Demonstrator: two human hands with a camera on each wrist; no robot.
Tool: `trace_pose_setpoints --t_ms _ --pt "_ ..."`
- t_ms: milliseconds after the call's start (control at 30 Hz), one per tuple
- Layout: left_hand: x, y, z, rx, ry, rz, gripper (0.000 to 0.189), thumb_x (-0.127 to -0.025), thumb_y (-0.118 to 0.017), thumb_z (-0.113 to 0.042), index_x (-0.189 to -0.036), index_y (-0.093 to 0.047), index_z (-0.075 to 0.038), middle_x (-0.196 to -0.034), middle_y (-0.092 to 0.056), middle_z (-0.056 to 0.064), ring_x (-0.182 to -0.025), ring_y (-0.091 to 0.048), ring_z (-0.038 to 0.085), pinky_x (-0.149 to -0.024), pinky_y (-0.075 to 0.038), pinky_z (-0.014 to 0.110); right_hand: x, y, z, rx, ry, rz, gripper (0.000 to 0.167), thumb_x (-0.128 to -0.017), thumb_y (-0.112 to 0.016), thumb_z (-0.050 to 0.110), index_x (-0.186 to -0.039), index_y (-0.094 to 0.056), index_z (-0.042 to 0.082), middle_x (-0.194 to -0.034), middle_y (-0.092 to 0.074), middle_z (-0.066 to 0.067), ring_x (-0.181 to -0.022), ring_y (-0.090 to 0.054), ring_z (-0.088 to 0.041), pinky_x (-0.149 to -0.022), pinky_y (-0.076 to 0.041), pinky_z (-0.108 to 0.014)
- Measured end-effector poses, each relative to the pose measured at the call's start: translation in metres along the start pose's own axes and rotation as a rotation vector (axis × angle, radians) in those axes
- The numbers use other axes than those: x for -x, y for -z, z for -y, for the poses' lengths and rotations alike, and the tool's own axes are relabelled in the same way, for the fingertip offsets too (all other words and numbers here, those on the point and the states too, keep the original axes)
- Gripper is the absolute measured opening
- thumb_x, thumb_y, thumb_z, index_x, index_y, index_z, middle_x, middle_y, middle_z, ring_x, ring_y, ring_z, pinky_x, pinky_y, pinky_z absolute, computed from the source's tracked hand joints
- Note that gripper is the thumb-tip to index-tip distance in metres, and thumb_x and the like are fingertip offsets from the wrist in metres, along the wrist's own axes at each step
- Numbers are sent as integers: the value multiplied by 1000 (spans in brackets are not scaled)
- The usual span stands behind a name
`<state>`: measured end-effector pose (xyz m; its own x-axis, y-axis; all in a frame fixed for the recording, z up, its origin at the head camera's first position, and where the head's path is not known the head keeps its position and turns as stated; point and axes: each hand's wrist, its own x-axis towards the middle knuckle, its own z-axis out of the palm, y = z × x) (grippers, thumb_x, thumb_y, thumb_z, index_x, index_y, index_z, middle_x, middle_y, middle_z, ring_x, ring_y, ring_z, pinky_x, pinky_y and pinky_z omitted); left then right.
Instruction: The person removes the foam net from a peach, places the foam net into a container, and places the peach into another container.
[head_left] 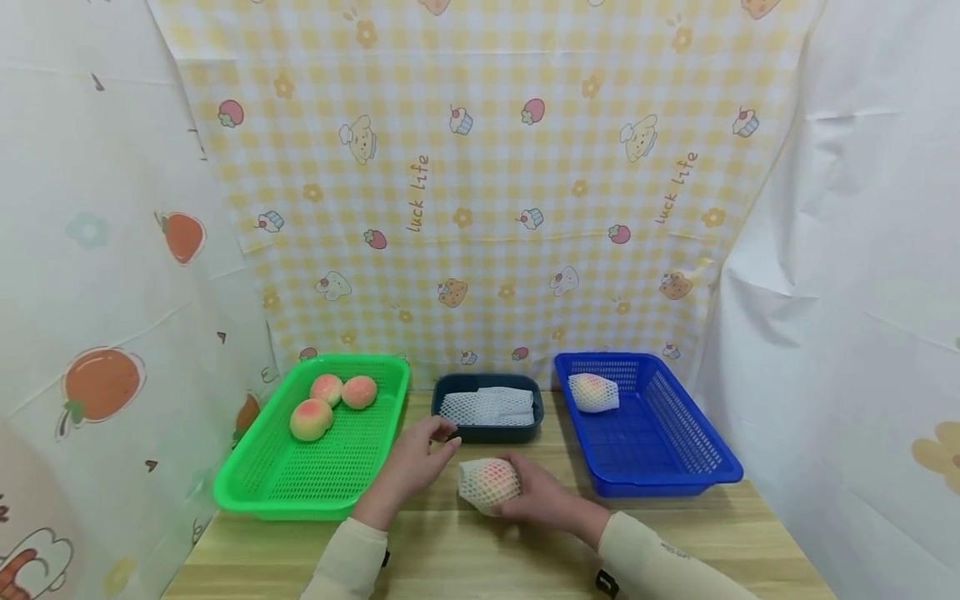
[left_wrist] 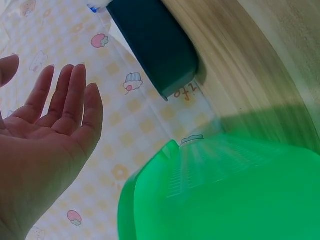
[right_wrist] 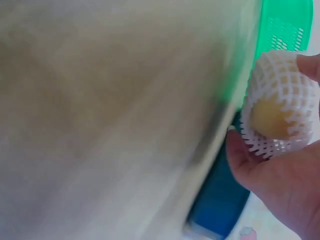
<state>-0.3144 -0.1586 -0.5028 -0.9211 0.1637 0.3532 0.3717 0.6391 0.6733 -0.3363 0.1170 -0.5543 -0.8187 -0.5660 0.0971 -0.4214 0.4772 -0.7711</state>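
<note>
My right hand point(head_left: 538, 493) grips a peach point(head_left: 489, 485) wrapped in a white foam net, held over the table in front of the small dark tray. In the right wrist view the netted peach point(right_wrist: 280, 105) sits between thumb and fingers, its yellow skin showing through the mesh. My left hand point(head_left: 417, 457) is apart from it, fingers loosely spread and holding nothing, between the green basket and the dark tray. The left wrist view shows that hand point(left_wrist: 55, 115) palm up with relaxed fingers. Flat white foam nets point(head_left: 487, 407) lie in the dark tray point(head_left: 498, 434).
At the left a green basket point(head_left: 281, 510) holds three bare peaches point(head_left: 311, 419) near its back. A blue basket point(head_left: 660, 482) on the right contains one netted peach point(head_left: 593, 392) in its back left corner. Patterned cloth point(head_left: 495, 183) hangs behind the wooden table point(head_left: 450, 558).
</note>
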Motion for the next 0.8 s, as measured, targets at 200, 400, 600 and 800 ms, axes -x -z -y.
trace_pose_setpoints --t_ms 200,400,600,800 --pt "-1 5 0 29 11 -27 22 -109 -74 -22 -127 -76 -10 -124 -74 9 -116 -70 27 -101 -57 55 -6 28 23 -24 68 -150 81 -88 -95 24 -151 -47 8 -143 -62 -16 -126 -66 -31 -101 -58 -52" --pt "-1 7 0 53 -31 -65 16 -109 -74 -18 -124 -76 -14 -121 -75 4 -112 -71 23 -101 -59 53 -3 59 49 -53 129 -211 79 -93 -93 22 -156 -46 10 -146 -60 -13 -126 -66 -30 -96 -60 -45" --pt "-3 8 -2 88 -220 -186 14 -104 -79 -11 -117 -75 -16 -111 -75 -2 -99 -72 16 -87 -64 49 -2 71 56 -6 162 -232 81 -93 -92 23 -157 -46 8 -147 -58 -11 -123 -65 -26 -96 -60 -40" --pt "-4 10 -6 98 -276 -225 11 -104 -79 -11 -110 -75 -18 -106 -73 -5 -94 -71 10 -81 -65 44 0 74 57 -44 156 -212 80 -94 -92 25 -158 -46 13 -148 -57 -9 -124 -65 -26 -97 -59 -42"
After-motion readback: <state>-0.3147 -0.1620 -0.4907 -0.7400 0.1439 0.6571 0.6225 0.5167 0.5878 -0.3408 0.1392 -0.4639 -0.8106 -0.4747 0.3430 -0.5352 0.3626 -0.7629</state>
